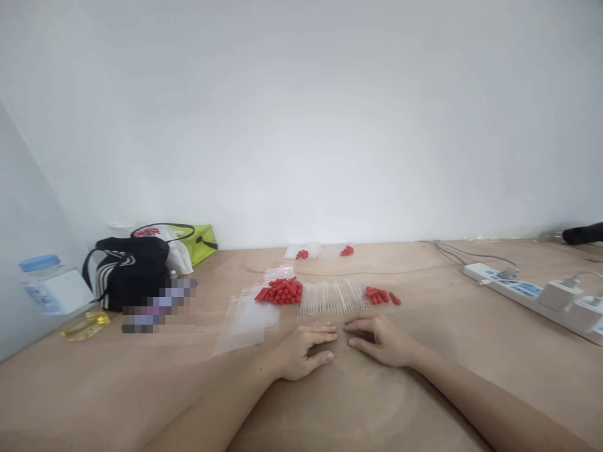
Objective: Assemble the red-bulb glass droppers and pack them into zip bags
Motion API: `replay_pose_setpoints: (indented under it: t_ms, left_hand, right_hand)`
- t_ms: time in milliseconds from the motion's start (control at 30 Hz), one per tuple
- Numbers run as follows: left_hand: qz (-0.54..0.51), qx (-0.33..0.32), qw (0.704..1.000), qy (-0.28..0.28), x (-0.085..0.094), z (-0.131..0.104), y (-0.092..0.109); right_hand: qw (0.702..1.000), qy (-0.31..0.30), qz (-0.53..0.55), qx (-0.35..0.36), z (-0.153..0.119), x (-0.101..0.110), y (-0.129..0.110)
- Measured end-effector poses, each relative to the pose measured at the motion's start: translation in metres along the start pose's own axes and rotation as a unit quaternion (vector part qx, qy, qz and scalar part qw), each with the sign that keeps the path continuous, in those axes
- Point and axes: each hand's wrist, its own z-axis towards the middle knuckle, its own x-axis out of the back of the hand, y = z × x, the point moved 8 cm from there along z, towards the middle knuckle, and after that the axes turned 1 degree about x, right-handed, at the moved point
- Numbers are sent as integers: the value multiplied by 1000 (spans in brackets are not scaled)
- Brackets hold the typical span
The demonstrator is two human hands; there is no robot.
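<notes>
My left hand rests on the brown tabletop, fingers apart and holding nothing. Facing it, my right hand also lies on the table, its thumb and fingers spread and nothing between them. Just beyond both hands is a row of thin clear sticks. A large pile of red pieces sits at the row's left end, and a smaller group of red pieces at its right end. Flat clear zip bags lie left of my left hand.
Near the wall are two small bags with red pieces. At the left stand a black bag, a green bag, a blue-lidded container and a yellow item. A white power strip with plugs lies at the right.
</notes>
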Motion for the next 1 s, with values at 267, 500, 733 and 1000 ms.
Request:
replay_pose_setpoints:
  t_ms: [267, 500, 733, 1000]
  left_hand:
    - [278, 143, 924, 220, 58, 15, -33]
    - [325, 233, 880, 255, 94, 14, -79]
    - [332, 204, 892, 229, 82, 12, -82]
    - [343, 173, 896, 225, 76, 14, -81]
  right_hand:
    - [929, 100, -149, -324, 53, 26, 59]
    - [898, 91, -184, -390, 66, 12, 74]
    - [893, 68, -202, -396, 67, 6, 76]
    - [893, 63, -213, -391, 70, 5, 73]
